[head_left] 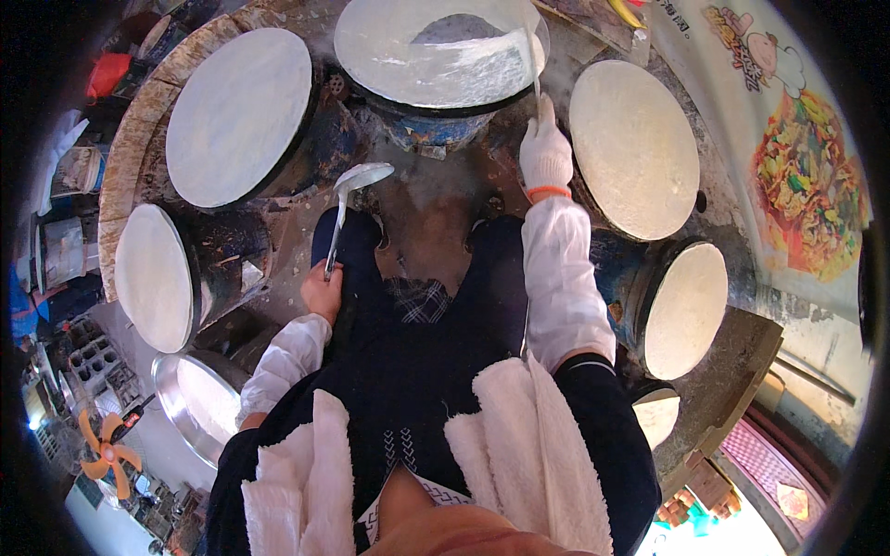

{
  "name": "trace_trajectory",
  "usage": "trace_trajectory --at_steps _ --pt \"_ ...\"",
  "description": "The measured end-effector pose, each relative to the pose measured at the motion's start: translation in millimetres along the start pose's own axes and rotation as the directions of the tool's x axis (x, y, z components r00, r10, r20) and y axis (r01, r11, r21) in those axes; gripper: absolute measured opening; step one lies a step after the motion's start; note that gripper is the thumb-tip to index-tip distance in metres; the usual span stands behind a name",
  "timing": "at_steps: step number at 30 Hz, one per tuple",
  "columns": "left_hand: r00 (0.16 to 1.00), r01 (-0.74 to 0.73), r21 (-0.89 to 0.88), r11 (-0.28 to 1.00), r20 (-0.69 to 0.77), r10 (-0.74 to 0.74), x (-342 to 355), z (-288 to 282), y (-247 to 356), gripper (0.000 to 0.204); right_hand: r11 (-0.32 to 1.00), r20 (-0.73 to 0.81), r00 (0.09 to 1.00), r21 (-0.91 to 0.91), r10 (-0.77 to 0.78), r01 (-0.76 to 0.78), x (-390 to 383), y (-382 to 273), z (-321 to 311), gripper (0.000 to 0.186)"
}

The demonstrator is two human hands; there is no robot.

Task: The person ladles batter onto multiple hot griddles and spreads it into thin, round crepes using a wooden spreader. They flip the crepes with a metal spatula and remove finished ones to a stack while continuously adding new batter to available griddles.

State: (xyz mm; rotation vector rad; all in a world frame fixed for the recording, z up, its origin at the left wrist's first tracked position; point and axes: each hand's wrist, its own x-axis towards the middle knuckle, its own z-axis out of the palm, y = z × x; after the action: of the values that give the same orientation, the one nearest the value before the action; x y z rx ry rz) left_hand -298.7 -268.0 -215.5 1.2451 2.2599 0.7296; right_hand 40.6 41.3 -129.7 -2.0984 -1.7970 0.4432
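Note:
My bare left hand grips the handle of a metal ladle, whose bowl is coated with white batter. My right hand, in a white knitted glove, is closed on a pale, thin spreader at the right side of the top round griddle. White batter covers much of that griddle, with a dark patch showing near its middle. Beside my right hand is a griddle covered with a pale, even layer. A similarly covered griddle lies up and left of the ladle.
More pale-covered griddles ring me. A metal pan of white liquid sits lower left. A curved ledge runs behind the left griddles. An orange fan is at far left, a printed food banner at right.

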Motion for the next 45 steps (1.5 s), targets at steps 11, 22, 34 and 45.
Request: trace_trajectory --at_steps 11,22,34,45 --pt "1.0 0.001 -0.03 1.0 0.021 -0.001 4.1 1.0 -5.9 0.016 0.96 0.098 0.992 0.261 0.077 -0.1 48.8 -55.1 8.4 0.045" --pt "0.998 0.014 -0.042 0.999 0.067 -0.011 6.3 0.9 -18.6 0.018 0.952 -0.029 0.998 0.299 -0.052 0.058 -11.9 7.9 -9.0 0.049" --pt "0.847 0.366 -0.558 0.744 0.531 -0.019 14.7 -93.5 89.3 0.025 0.986 -0.064 0.997 0.16 -0.042 0.052 40.6 -38.0 6.5 0.047" --pt "0.817 0.422 -0.693 0.584 0.57 0.086 128.1 -154.4 208.4 0.036 0.943 0.098 0.97 0.275 -0.222 0.189 44.7 -48.0 1.1 0.042"
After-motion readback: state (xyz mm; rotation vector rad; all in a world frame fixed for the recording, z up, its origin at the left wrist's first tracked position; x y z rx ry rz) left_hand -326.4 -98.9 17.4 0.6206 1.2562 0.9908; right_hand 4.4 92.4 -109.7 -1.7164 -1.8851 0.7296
